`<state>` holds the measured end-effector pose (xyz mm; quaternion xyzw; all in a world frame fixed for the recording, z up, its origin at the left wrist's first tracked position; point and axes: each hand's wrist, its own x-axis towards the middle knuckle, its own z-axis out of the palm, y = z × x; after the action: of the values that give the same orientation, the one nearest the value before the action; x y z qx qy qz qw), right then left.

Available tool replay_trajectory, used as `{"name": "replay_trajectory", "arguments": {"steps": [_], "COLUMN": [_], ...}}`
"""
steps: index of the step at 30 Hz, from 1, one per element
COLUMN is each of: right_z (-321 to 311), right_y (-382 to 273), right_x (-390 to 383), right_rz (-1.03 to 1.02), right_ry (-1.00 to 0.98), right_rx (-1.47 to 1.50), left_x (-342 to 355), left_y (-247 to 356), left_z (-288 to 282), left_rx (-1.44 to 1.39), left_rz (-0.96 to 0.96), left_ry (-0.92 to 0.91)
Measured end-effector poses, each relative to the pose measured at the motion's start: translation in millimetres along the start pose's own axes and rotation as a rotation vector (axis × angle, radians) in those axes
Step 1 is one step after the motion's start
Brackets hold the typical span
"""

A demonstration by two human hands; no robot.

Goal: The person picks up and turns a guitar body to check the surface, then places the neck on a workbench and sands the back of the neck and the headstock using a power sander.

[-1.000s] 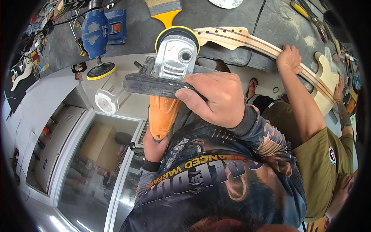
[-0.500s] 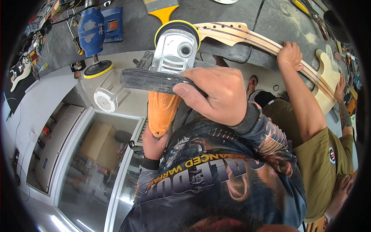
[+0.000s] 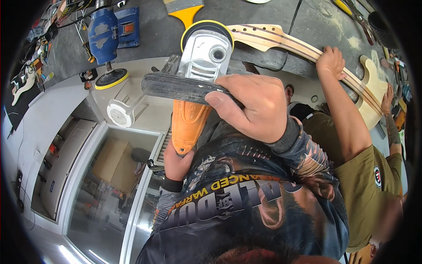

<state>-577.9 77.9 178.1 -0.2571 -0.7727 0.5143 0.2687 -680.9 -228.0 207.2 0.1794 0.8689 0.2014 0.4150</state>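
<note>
An angle grinder (image 3: 190, 125) with an orange body and silver gear head is held in front of me. My right hand (image 3: 257, 105) is closed round its black side handle (image 3: 176, 87). Below, my left hand (image 3: 176, 163) wraps the rear of the orange body, its fingers partly hidden behind the tool. At the head sits a round yellow-edged pad (image 3: 185, 35), mostly covered by the gear head. Its right rim overlaps, in this view, the headstock (image 3: 259, 38) of a pale wooden guitar neck; I cannot tell whether they touch.
A co-worker's hand (image 3: 332, 64) grips the neck, and another rests by the pale guitar body (image 3: 369, 94) at right. On the dark bench (image 3: 241, 11) lies a yellow-handled brush (image 3: 187, 15). A blue vise (image 3: 103, 35), a round pad (image 3: 111, 79) and a white stool (image 3: 119, 113) are at left.
The grinder and both my hands have shifted slightly to the right, the pad now reaching over the headstock's end. The co-worker's hands have hardly moved.
</note>
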Motion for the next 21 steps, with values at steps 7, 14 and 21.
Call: {"name": "replay_trajectory", "arguments": {"steps": [7,14,21], "right_z": [4,-9,-6], "right_y": [-1,-1,-2], "right_x": [2,3,2], "right_rz": [-0.013,0.019,0.039], "right_ry": [-0.023,0.01,-0.028], "right_rx": [0.0,-0.002,0.002], "left_x": [-3,1,-4], "left_y": [-5,14,3], "left_z": [-1,2,4], "left_rx": [0.001,0.011,-0.016], "left_rz": [0.001,-0.015,-0.036], "left_ry": [0.014,-0.015,-0.019]}}
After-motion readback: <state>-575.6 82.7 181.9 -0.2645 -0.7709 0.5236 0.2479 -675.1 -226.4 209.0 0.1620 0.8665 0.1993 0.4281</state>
